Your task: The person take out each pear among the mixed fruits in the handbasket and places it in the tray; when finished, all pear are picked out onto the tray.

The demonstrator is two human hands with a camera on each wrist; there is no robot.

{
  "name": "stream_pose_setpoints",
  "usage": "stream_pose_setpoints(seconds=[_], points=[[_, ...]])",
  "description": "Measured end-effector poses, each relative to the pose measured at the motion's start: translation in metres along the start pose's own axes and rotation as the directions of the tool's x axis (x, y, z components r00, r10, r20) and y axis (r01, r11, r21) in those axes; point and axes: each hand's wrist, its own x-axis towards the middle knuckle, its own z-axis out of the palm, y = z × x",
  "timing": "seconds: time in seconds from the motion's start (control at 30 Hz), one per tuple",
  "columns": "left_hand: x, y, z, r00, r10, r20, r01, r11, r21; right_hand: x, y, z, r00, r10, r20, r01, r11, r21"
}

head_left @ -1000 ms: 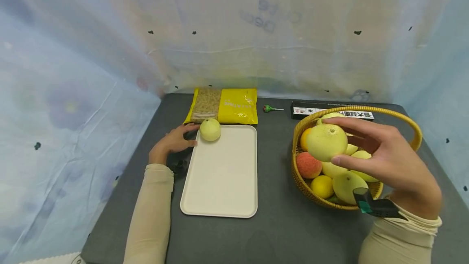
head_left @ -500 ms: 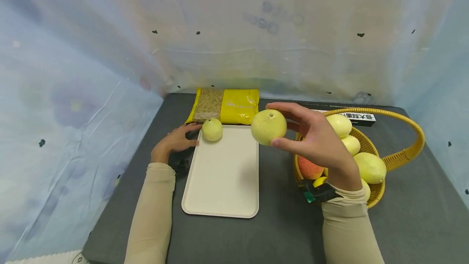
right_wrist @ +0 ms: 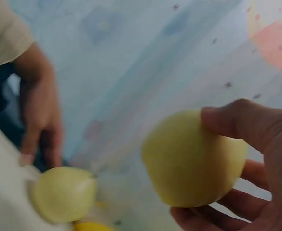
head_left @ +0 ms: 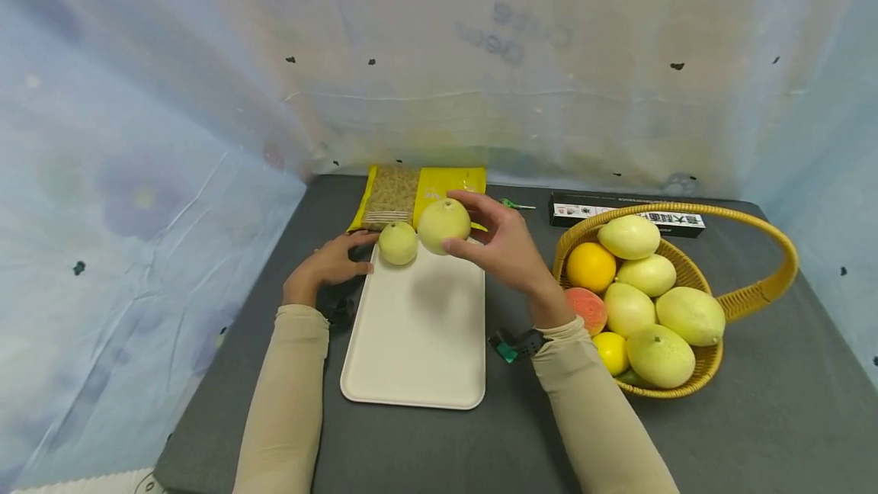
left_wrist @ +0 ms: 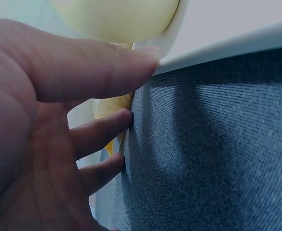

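Note:
My right hand [head_left: 504,242] grips a round, pale yellow-green pear [head_left: 444,226] between thumb and fingers, held over the far end of the white tray [head_left: 418,349]. In the right wrist view the thumb lies on one side of this pear [right_wrist: 191,161], with fingers on the other. A similar pear [head_left: 398,243] sits in the tray's far left corner. My left hand [head_left: 331,259] rests at the tray's left edge beside that pear, fingers spread. The left wrist view has its thumb [left_wrist: 97,70] right at the tray rim [left_wrist: 218,50], the other fingertips down at the dark tabletop.
On the right stands a yellow wicker basket [head_left: 754,297] with a tall handle, holding several pale fruits, an orange [head_left: 591,267] and a peach [head_left: 586,309]. Behind the tray lies a yellow pasta bag [head_left: 394,193]. A lollipop [head_left: 516,205] and a black box [head_left: 627,212] lie along the back.
My right hand has carried the pear leftward from above the basket to above the tray, close to the other pear. The left hand has stayed at the tray's edge.

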Motion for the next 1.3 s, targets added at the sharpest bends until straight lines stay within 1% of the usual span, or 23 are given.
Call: stream_pose_setpoints(seconds=[0.07,0.13,0.3,0.47,0.63,0.8,0.93,1.13,1.23,1.3], points=[[0.000,-0.001,0.000,1.000,-0.001,-0.003,0.001,1.000,0.001,0.005,0.014,0.007,1.000,0.023,-0.012,-0.022,0.999,0.028],[0.000,-0.001,-0.001,1.000,0.003,-0.004,-0.003,1.000,0.000,0.009,0.026,0.012,0.999,0.042,-0.023,-0.041,0.999,0.033],[0.002,-0.004,-0.001,1.000,0.006,0.000,-0.006,1.000,0.001,0.013,0.050,0.020,0.996,0.078,-0.050,-0.078,0.997,0.006],[0.003,-0.005,-0.001,1.000,0.011,0.002,-0.011,1.000,0.012,0.017,0.071,0.026,0.985,0.153,-0.077,-0.155,0.988,-0.026],[0.002,-0.005,-0.001,1.000,0.008,0.003,-0.008,1.000,0.014,0.018,0.090,0.031,0.974,0.216,-0.070,-0.220,0.974,-0.055],[0.001,-0.004,-0.001,1.000,0.020,0.003,-0.020,1.000,0.006,0.019,0.107,0.036,0.968,0.244,-0.064,-0.248,0.966,-0.074],[0.000,-0.002,-0.002,1.000,0.025,0.002,-0.025,1.000,-0.008,0.020,0.115,0.040,0.969,0.239,-0.057,-0.242,0.969,-0.047],[0.001,-0.001,-0.003,1.000,0.021,-0.002,-0.021,1.000,-0.015,0.023,0.118,0.044,0.973,0.220,-0.074,-0.221,0.975,-0.009],[0.002,-0.002,-0.002,1.000,0.022,0.001,-0.022,1.000,-0.017,0.022,0.118,0.044,0.971,0.227,-0.075,-0.229,0.973,-0.008],[0.002,-0.003,-0.002,1.000,0.020,0.001,-0.020,1.000,-0.017,0.020,0.117,0.044,0.968,0.242,-0.069,-0.245,0.969,-0.030]])
